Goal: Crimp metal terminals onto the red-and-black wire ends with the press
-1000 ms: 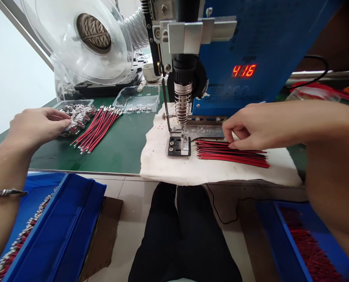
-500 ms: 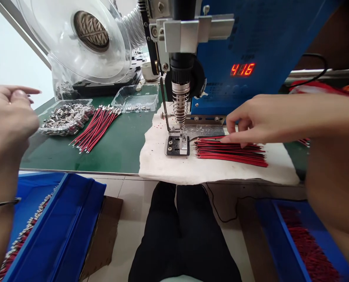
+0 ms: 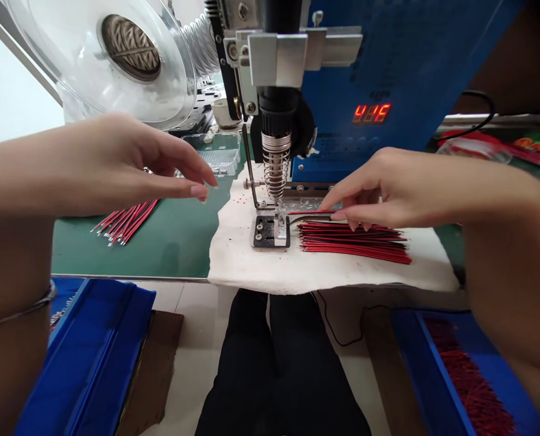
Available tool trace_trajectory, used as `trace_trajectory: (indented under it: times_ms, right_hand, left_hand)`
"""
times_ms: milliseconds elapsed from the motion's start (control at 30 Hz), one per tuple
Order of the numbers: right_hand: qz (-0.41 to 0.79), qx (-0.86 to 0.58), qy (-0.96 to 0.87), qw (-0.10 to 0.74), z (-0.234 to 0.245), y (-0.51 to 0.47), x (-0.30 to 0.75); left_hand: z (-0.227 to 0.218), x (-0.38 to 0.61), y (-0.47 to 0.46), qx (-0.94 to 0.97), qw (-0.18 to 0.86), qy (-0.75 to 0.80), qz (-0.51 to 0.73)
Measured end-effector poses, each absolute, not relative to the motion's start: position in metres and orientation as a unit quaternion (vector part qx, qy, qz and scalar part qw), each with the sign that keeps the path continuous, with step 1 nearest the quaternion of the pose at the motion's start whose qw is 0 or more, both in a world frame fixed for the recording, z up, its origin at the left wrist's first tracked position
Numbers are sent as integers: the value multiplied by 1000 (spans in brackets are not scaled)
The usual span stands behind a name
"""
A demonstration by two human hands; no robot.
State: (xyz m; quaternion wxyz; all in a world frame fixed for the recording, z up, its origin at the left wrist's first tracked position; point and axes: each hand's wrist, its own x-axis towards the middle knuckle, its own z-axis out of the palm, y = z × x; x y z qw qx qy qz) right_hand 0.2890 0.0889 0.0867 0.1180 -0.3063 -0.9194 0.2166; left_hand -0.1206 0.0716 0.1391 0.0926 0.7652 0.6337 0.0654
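My left hand [image 3: 146,163] hovers above the green table, left of the soldering machine [image 3: 276,139]. Its fingers are loosely bent and apart, with nothing seen in them. Below it lies a fanned bunch of red and black wires [image 3: 126,223], partly covered. At the right, my right hand [image 3: 374,194] pinches a red wire [image 3: 310,212], whose end points left toward the small black and metal fixture [image 3: 271,231] under the spring-wrapped tip. A dark curved strand runs just below that wire. Under the fingers lies a row of red and black wires [image 3: 354,244] on the white cloth [image 3: 333,274].
A clear spool [image 3: 70,54] stands at the back left, with a clear plastic tray [image 3: 226,158] nearby. The blue machine housing [image 3: 333,130] carries a red lit display. Blue bins [image 3: 94,339] stand low on the left and right; the right bin [image 3: 410,345] contains many red wires.
My left hand has swung in from the left edge to above the wire bunch. My right hand has shifted slightly left, bringing the red wire nearer the fixture. The view has moved slightly.
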Motion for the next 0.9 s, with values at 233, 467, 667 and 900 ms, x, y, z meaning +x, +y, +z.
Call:
trace_trajectory:
  times_ms: [233, 467, 667, 900]
  right_hand:
    - [282, -335, -898, 42, 102, 83, 281]
    - [289, -329, -897, 54, 93, 90, 275]
    - [321, -322, -888, 75, 86, 94, 270]
    - [304, -281, -901, 130, 75, 95, 261]
  left_hand:
    - [149, -49, 81, 826, 276, 447, -203]
    - [148, -14, 82, 835, 307, 383, -251]
    - [133, -37, 105, 851, 390, 290, -202]
    - [115, -63, 120, 833, 470, 263, -126]
